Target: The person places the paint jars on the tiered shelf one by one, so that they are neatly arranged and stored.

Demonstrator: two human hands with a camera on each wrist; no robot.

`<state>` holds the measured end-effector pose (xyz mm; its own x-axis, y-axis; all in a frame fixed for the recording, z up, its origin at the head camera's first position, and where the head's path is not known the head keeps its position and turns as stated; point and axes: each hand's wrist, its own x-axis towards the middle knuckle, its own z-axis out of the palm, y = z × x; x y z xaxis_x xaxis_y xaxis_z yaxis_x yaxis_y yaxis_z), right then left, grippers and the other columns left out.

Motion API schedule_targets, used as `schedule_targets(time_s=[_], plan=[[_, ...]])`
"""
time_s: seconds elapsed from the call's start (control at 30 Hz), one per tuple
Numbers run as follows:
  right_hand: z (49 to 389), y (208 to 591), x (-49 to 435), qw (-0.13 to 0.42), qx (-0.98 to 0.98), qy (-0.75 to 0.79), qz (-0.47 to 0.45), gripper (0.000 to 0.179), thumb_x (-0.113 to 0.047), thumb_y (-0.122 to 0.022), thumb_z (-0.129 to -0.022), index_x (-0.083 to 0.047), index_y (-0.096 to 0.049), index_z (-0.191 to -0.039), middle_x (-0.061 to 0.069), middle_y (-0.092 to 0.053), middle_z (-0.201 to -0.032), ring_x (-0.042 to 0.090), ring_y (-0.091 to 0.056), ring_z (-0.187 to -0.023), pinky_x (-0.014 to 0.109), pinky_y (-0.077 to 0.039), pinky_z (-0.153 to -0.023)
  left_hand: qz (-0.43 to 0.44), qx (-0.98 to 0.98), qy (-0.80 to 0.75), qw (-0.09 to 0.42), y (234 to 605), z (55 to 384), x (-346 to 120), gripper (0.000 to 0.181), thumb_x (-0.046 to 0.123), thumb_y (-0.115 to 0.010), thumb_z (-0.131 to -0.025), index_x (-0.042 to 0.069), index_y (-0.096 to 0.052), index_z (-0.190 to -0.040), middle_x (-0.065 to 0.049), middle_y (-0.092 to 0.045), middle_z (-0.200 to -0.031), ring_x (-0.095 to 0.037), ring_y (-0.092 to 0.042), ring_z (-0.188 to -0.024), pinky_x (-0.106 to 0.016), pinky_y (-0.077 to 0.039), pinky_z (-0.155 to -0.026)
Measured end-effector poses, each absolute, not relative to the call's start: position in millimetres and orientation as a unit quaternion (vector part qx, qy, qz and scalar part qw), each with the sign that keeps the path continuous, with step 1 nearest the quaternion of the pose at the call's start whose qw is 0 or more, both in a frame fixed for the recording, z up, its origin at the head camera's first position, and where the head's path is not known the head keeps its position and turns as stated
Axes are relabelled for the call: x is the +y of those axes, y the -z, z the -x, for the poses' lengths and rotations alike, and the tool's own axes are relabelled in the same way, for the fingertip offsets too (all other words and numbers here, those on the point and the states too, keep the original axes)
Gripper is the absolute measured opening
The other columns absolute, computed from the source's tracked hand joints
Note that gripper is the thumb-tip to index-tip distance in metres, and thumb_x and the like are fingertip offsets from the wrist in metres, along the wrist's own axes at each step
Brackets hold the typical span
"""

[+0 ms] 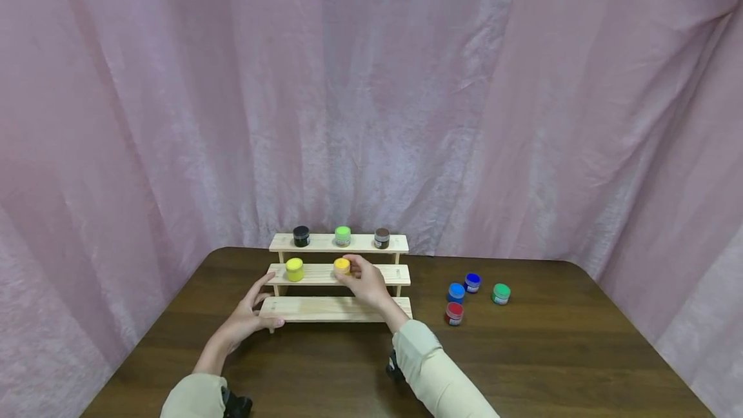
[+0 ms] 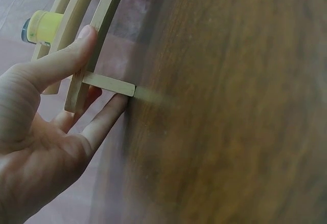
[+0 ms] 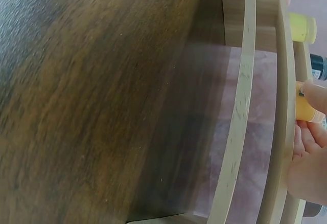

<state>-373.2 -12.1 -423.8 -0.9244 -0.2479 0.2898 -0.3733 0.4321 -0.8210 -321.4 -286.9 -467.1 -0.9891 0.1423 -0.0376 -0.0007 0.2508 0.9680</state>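
Observation:
A three-tier wooden display stand [image 1: 325, 308] stands at the table's far side. My right hand [image 1: 368, 286] pinches an orange-yellow paint jar [image 1: 342, 266] between thumb and fingers at the middle tier; the right wrist view shows the orange-yellow jar [image 3: 305, 104] at that shelf. My left hand [image 1: 244, 321] grips the stand's left end, its thumb at the bottom shelf's front edge and fingers around the side by the leg [image 2: 110, 83]. A yellow jar [image 1: 295, 269] sits left on the middle tier. On the top tier are a black jar [image 1: 301, 236], a light green jar [image 1: 342, 236] and a brown jar [image 1: 381, 238].
Right of the stand on the brown table [image 1: 551, 340] stand a dark blue jar [image 1: 473, 283], a lighter blue jar [image 1: 456, 293], a red jar [image 1: 455, 313] and a green jar [image 1: 501, 293]. A pink curtain [image 1: 371, 95] hangs behind the table.

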Motion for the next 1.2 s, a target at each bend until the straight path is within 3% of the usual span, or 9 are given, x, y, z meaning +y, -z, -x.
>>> schedule_targets(time_s=[0.33, 0.57, 1.2], plan=[[371, 427, -9, 0.047, -0.837, -0.516, -0.176, 0.054, -0.006, -0.070, -0.086, 0.004, -0.051, -0.136, 0.023, -0.062, -0.124, 0.034, -0.061, -0.113, 0.042, -0.049, -0.097, -0.041, 0.792, -0.606, 0.060, 469, 321, -287, 0.108, 0.004, -0.081, -0.076, 0.027, -0.013, -0.156, -0.032, -0.029, -0.148, -0.033, -0.059, -0.107, -0.032, -0.050, -0.080], [368, 424, 1, 0.048, -0.805, -0.565, -0.173, 0.051, 0.005, -0.068, -0.083, 0.011, -0.052, -0.131, 0.027, -0.062, -0.121, 0.037, -0.060, -0.113, 0.040, -0.050, -0.096, -0.041, 0.798, -0.598, 0.057, 466, 320, -286, 0.107, 0.006, -0.081, -0.076, 0.027, -0.013, -0.156, -0.032, -0.029, -0.148, -0.035, -0.058, -0.111, -0.035, -0.050, -0.084], [351, 404, 31, 0.029, -0.811, -0.561, -0.165, 0.041, -0.004, -0.065, -0.089, 0.007, -0.056, -0.128, 0.026, -0.063, -0.121, 0.037, -0.061, -0.111, 0.044, -0.049, -0.098, -0.049, 0.792, -0.606, 0.057, 464, 319, -286, 0.107, 0.003, -0.080, -0.077, 0.026, -0.012, -0.156, -0.032, -0.032, -0.147, -0.032, -0.059, -0.107, -0.032, -0.050, -0.082]])
